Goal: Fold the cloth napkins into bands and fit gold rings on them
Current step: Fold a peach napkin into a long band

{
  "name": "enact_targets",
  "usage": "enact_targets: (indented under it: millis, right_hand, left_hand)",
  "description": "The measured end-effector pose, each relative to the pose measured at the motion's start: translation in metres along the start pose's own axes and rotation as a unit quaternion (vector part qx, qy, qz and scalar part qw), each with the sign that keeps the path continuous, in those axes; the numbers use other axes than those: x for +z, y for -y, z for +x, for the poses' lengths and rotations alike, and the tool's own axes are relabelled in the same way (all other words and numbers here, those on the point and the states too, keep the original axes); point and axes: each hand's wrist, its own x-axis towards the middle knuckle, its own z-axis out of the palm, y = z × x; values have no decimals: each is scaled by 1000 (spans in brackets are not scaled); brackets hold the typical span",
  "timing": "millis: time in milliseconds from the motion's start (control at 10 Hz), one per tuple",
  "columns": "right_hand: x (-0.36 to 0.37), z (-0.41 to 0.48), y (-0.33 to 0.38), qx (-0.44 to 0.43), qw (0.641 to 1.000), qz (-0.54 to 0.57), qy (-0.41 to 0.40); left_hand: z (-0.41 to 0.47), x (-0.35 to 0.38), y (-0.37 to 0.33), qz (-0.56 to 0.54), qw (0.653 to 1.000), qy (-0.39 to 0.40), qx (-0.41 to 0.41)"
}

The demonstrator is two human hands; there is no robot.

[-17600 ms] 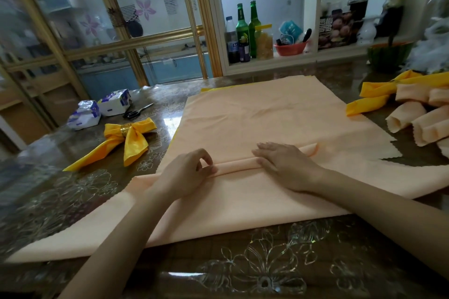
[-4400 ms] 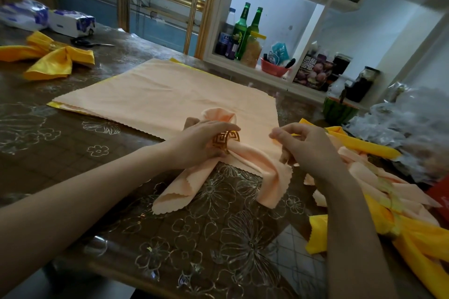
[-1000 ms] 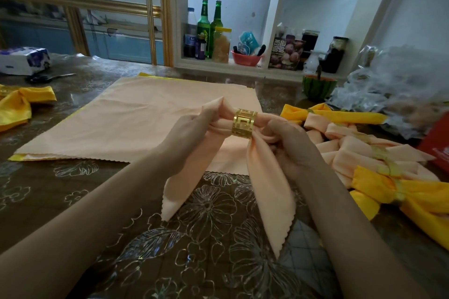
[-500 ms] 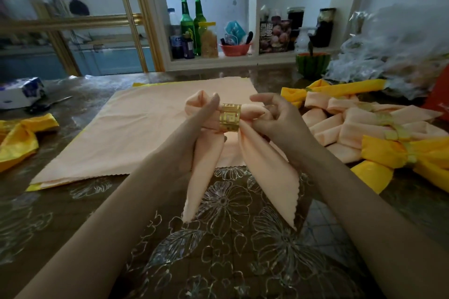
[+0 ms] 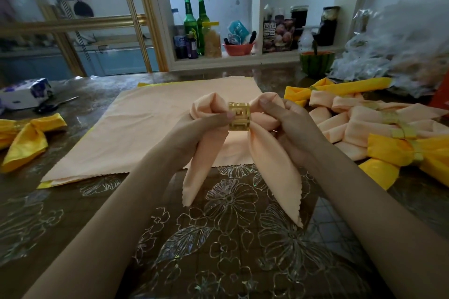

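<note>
Right hand regripped napkin, left hand pinching beside ring

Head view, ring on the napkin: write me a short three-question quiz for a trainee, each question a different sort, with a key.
1. True or false: the left hand and right hand both hold the peach cloth napkin, with the gold fretwork metal ring around its middle.
2. What lies on the glossy flower-patterned table behind the hands? A) a flat peach cloth sheet B) a white plate C) a blue towel
3. How many green glass bottles stand on the white ledge at the back?
Key: 1 true; 2 A; 3 two.
</note>
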Motion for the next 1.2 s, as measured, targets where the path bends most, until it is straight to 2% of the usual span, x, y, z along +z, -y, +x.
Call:
enact_targets:
  millis: [100,200,300,400,500,700,800,900,1000,1200]
  right_hand:
    - [1,-1,1,36,999,-18,-18]
    - [2,-4,4,74,996,47,2]
    - [0,-6,5,105,993,46,41]
    - [0,-10,2,153,983,-15,100]
    - [1,-14,-2,177,977,-19,122]
    - [13,-15,-13,159,984,-59,47]
    - [14,-18,-18,167,983,-75,28]
    - [26,-23,-13,152,979,-132,23]
    - [52,-30,-15,129,972,-183,67]
    - [152,-41,-36,162,959,-162,166]
  left_hand:
    - [2,-8,1,9,1000,8,-8]
    - [-2,-3,-2,-1,1000,-5,-3]
    - [-8,4,-10,-10,999,-39,-8]
    - [-14,7,-11,-23,999,-41,7]
    - [-22,14,-14,-41,999,-31,16]
    - [-30,26,-19,-107,990,-87,-37]
    - [-35,35,-22,-150,978,-98,-106]
    - [-45,27,-29,-123,973,-123,-153]
    - [-64,2,-28,-135,962,-166,-169]
    - [-111,-76,-34,-171,932,-305,-93]
